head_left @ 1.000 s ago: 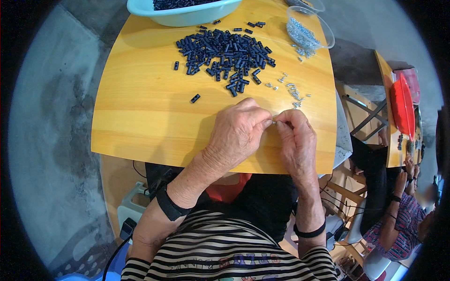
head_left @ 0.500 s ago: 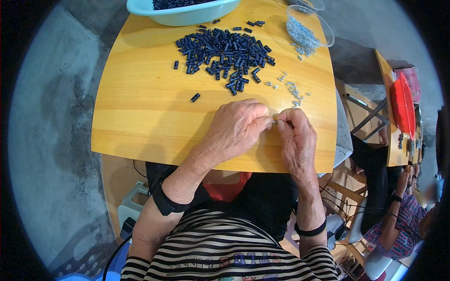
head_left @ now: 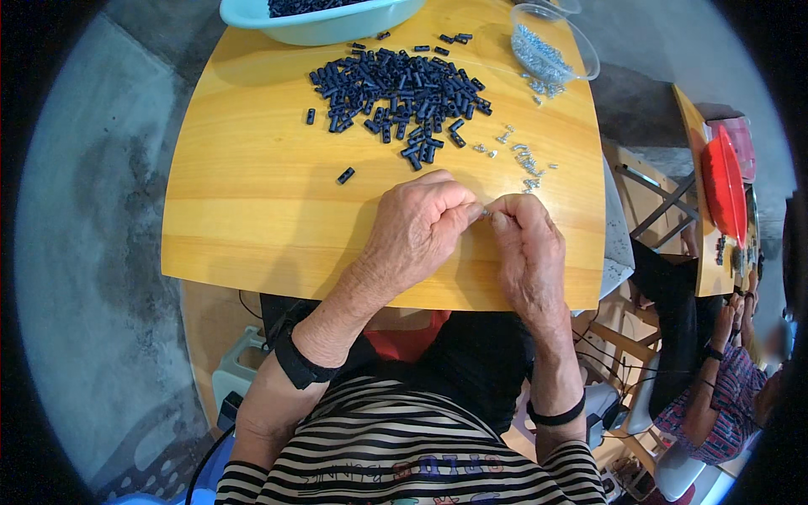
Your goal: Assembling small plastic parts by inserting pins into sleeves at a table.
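Note:
Above the front part of the wooden table (head_left: pixel 227 219), my left hand (head_left: pixel 417 231) and my right hand (head_left: pixel 532 252) meet at their fingertips, thumbs against forefingers. A tiny silvery metal piece, perhaps a screw (head_left: pixel 486 213), shows between the two pinches. My right fingertips close on it; whatever my left fingers pinch is hidden behind them. Beyond my hands spreads a pile of small black tube-shaped pieces with holes (head_left: pixel 400 88). One black piece (head_left: pixel 346 175) lies apart, closer to my left hand. Small loose silvery screws (head_left: pixel 526 158) are scattered just past my right hand.
A pale blue basin (head_left: pixel 328 29) holding more black pieces stands at the far left. At the far right, a clear plastic bowl (head_left: pixel 539 50) of silvery hardware lies tipped, some spilling out. To the right, a person (head_left: pixel 715 387) sits by another table with a red basin (head_left: pixel 725 185).
Both hands have shifted slightly left and away from me, still pinched together. The metal piece between them shows less. The table and its contents appear slightly shifted in view.

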The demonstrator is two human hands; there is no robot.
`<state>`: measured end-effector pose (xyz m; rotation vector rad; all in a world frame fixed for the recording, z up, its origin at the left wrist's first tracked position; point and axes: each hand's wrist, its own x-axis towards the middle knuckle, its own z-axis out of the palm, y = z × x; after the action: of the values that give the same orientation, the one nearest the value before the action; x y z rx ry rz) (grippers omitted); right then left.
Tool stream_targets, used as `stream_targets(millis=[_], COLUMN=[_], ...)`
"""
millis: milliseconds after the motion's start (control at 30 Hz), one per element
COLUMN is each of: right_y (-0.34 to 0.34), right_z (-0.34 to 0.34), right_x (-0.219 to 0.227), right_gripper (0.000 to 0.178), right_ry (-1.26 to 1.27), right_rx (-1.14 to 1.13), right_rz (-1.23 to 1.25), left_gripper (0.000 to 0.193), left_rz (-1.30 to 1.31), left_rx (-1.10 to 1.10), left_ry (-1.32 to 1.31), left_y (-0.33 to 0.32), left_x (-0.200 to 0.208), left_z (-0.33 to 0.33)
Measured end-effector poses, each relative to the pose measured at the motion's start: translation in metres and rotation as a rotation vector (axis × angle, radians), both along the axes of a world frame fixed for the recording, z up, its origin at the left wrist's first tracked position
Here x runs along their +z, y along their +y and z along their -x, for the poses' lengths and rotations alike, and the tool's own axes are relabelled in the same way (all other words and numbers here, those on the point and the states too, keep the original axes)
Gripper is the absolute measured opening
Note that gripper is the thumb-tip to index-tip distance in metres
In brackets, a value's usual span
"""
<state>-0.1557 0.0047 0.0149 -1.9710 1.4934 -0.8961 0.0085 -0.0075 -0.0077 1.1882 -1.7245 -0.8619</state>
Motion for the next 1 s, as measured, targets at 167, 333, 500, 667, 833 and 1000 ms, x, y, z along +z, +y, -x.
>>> stream_targets(millis=[167, 333, 500, 667, 833, 1000], right_y=[0.0, 0.0, -0.003, -0.006, -0.004, -0.001], right_z=[0.003, 0.003, 0.005, 0.006, 0.007, 0.005], right_x=[-0.004, -0.005, -0.002, -0.001, 0.002, 0.005], right_gripper=[0.009, 0.007, 0.004, 0.007, 0.008, 0.011], right_ry=[-0.02, -0.038, -0.057, -0.138, -0.113, -0.164], right_rx=[0.042, 0.039, 0.026, -0.007, 0.03, 0.033], right_rz=[0.068, 0.087, -0.003, -0.175, -0.191, -0.239], left_gripper=[0.015, 0.014, 0.01, 0.004, 0.005, 0.005], left_rz=[-0.023, -0.016, 0.076, 0.089, 0.1, 0.068], left_rx=[0.027, 0.023, 0.055, 0.064, 0.05, 0.023], left_ry=[0.012, 0.006, 0.042, 0.131, 0.121, 0.201], left_y=[0.0, 0.0, 0.003, 0.004, 0.004, 0.003], left_x=[0.002, 0.002, -0.004, -0.005, -0.007, -0.005], left_z=[0.0, 0.001, 0.004, 0.005, 0.004, 0.0])
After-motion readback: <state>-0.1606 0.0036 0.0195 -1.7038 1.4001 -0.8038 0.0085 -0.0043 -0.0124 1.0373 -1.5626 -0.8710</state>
